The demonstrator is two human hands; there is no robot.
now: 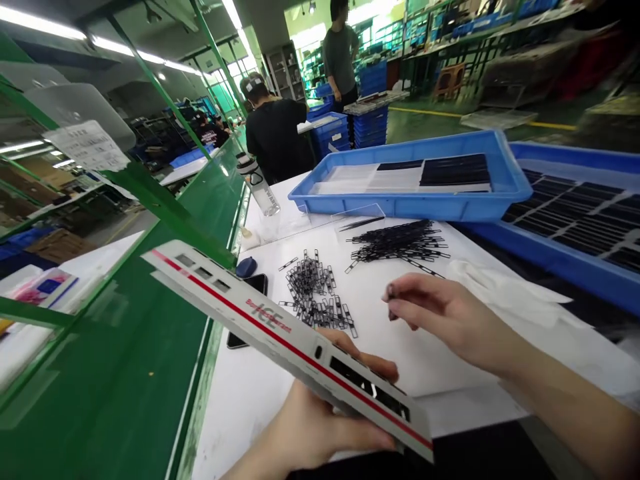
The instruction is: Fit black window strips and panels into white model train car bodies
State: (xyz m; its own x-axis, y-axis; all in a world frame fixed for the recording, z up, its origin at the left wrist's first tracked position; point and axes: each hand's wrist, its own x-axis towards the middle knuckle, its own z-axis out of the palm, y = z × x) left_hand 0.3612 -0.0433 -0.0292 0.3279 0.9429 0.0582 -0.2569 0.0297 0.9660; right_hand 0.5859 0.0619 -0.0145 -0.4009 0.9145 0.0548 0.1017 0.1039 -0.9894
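Note:
A long white model train body (295, 340) with a red stripe and window openings is tilted across the view. My left hand (320, 420) is wrapped round its lower right part, thumb below and fingers behind. My right hand (440, 313) hovers over the white table to the right of the body, its fingertips pinched; whatever is between them is too small to name. Behind the hands lie a pile of small black frame-like parts (311, 287) and a pile of longer black strips (400, 241).
Blue trays (410, 207) holding dark strips stand at the back and right. A bottle (263, 190), a phone (257, 285) and white gloves (500, 287) lie or stand on the table (230, 407). A green rail runs along the left. People are beyond.

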